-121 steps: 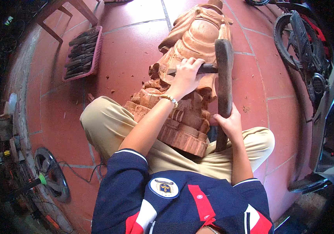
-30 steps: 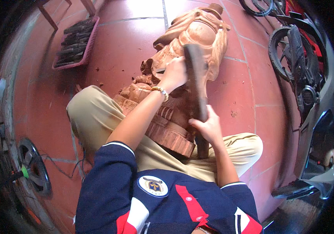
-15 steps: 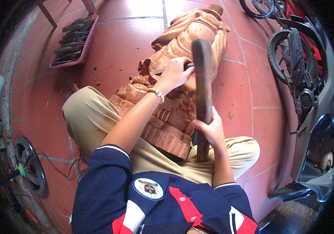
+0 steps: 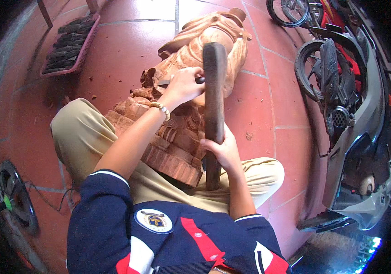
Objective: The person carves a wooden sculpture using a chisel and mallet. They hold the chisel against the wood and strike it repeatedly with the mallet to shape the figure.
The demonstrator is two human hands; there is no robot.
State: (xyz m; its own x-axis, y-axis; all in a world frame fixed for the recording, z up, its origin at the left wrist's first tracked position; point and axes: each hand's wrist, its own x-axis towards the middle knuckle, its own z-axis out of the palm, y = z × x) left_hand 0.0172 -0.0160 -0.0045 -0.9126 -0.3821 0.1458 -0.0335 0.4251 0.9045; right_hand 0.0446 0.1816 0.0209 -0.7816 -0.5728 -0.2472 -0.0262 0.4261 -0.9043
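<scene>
Head view: person sits on the red tiled floor with a large wooden statue lying lengthwise across the lap, its base toward the body and its head end pointing away. Left hand is closed around a chisel, knuckles up, the blade tip showing to the left of the fist and resting on the carved surface around mid-statue; a bead bracelet sits on that wrist. Right hand is wrapped tight on the lower part of a dark wooden mallet, which stands nearly along the statue's length, its thick head just beside the left fist and the chisel's butt end. I can't tell if the mallet is touching the chisel. Handling judgement: the statue looks heavy, rigid and stable under its own weight on the legs, but fine relief detail is likely fragile, so hold it by base or bulk, not the ornaments. The chisel is stiff, thin and sharp-tipped; grip mid-shaft as shown. The mallet looks dense and top-heavy; a low grip gives swing. Around: pink tray of dark tools on the floor upper left, well apart; parked motorbike on the right; wood chips scattered near the statue.
</scene>
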